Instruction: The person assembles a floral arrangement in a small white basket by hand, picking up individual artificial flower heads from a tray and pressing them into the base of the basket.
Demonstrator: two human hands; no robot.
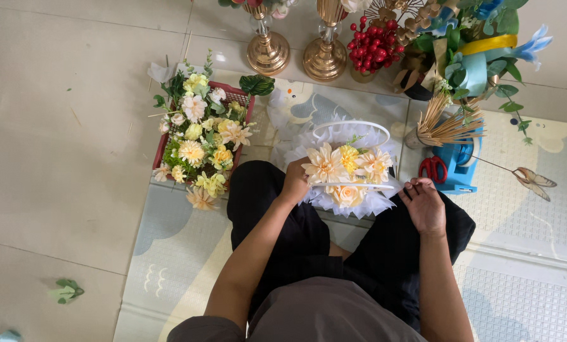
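Nearest the camera, the person sits cross-legged in black trousers (pixel 385 253) on a pale patterned mat (pixel 524 297), both forearms reaching forward to a small white basket (pixel 350 161) of cream and yellow artificial flowers resting between the knees. The left hand (pixel 295 183) is curled against the basket's left side, knuckles up, fingers folded in toward a large peach bloom (pixel 325 166); whether they pinch a stem or only press the frilled edge cannot be told, since the fingertips are hidden behind the petals. The right hand (pixel 424 206) lies on the right knee just beside the basket's white ruffle (pixel 366 204), fingers loosely together and pointing toward it, holding nothing and seemingly not touching the basket. By my judgement the work in hand is seating a flower into the arrangement, and it goes best if the free hand steadies the rim while the left eases the bloom down straight, so that neighbouring heads are not knocked askew under the thin white handle (pixel 352 126). Beyond the left hand a red crate (pixel 249 111) holds more yellow and white blossoms, well within reach. To the right of the basket, red-handled scissors (pixel 432 168) lie on a blue holder (pixel 464 161) next to a bundle of wooden sticks (pixel 445 126). Farthest off stand two golden stands (pixel 296 54), a cluster of red berries (pixel 373 44) and a bouquet with blue ribbon (pixel 479 57).
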